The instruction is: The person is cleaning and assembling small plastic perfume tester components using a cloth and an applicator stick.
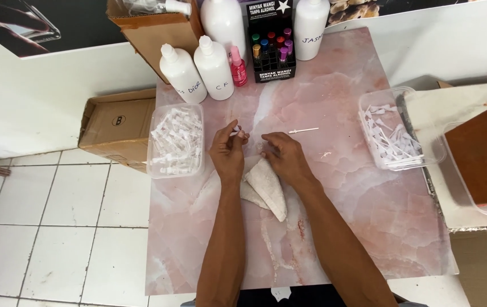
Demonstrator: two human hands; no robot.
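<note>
Pinching a small white sprayer (235,133) in the left hand (227,152), its long axis lying roughly level, tip pointing right. Closing the right hand (282,153) on a tiny clear vial (260,146), barely visible. Working mid-surface (334,227), above a white cloth (266,187), between two tubs (176,140) at the side edges.

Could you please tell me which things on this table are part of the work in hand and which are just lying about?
In use:
left hand pinching a small white part
right hand
white cloth
left tub of white parts
right tub of white parts

Lying about:
white bottles
pink spray bottle
black display rack
cardboard box
</note>
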